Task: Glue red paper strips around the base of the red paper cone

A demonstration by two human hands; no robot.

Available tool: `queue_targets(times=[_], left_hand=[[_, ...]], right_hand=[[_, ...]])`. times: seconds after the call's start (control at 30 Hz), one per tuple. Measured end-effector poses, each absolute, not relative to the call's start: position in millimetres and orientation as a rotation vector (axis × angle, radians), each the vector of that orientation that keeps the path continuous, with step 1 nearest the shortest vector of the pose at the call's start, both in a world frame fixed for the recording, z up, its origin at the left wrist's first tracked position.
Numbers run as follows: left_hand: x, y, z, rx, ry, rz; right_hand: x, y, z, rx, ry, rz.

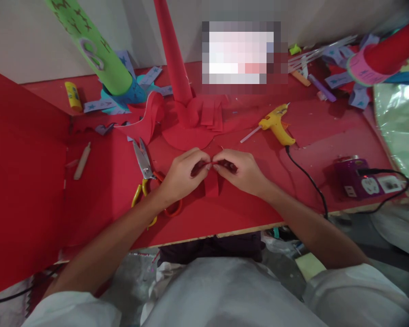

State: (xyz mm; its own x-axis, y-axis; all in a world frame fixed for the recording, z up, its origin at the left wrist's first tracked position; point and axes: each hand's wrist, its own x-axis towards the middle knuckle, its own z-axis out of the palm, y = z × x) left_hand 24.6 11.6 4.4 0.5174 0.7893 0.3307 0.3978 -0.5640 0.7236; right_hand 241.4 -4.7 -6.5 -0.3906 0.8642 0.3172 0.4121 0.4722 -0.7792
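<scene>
Both hands pinching red strip at mid-surface, tools on both sides.

Red surface [245, 213], big red panel [20, 172] along its left side. Back area: green tube [100, 63] in a blue base, red tube [173, 54] on a round red base [187, 137] just beyond the hands, another red tube [391, 54] with pink collar at far right. Blurred patch hides part of the back. Purple box [351, 179] near the right edge, cable plugged in. Left hand [186, 175] and right hand [240, 170] nearly meet, fingertips pinched on the red strip [211, 185], lower part hanging toward the near edge. Scissors [143, 161], blades parted, beside left hand; left forearm covers some of the handles. Yellow glue gun [277, 127] beyond right hand, its black cord [308, 175] running over the near edge. Yellow glue stick [73, 96] at back left.
</scene>
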Motion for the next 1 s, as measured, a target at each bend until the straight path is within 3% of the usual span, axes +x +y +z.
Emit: queue_targets(times=[1.0], left_hand=[[25.2,13.0,3.1,2.153,0.991,0.841]], right_hand=[[241.2,-6.5,1.9,-1.074,-1.924,0.762]])
